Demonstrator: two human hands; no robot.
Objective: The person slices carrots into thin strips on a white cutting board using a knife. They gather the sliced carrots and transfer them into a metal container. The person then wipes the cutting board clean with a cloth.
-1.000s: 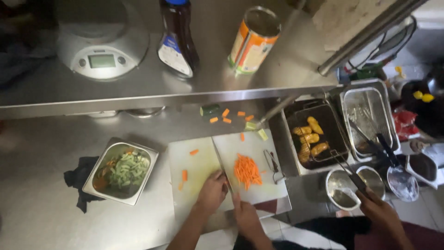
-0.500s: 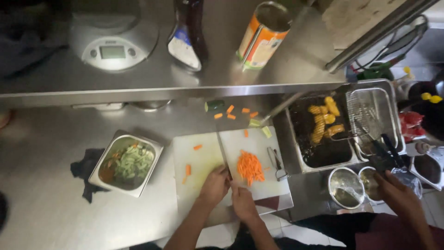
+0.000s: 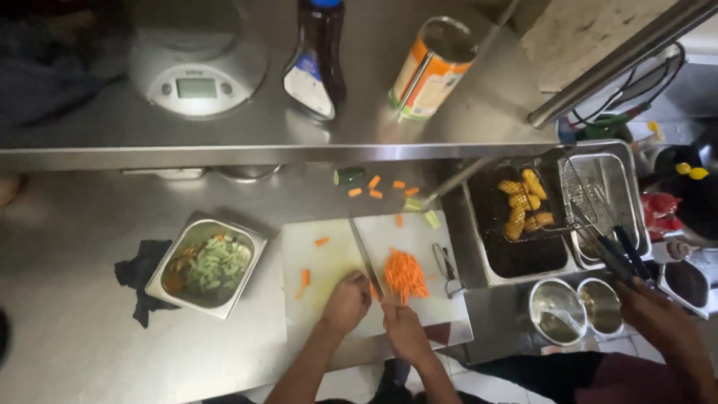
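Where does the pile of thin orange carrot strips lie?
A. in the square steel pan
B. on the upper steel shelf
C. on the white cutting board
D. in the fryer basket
C: the pile of thin orange carrot strips lies on the white cutting board, just beside the knife blade.

Kitchen scale, sauce bottle, fryer basket
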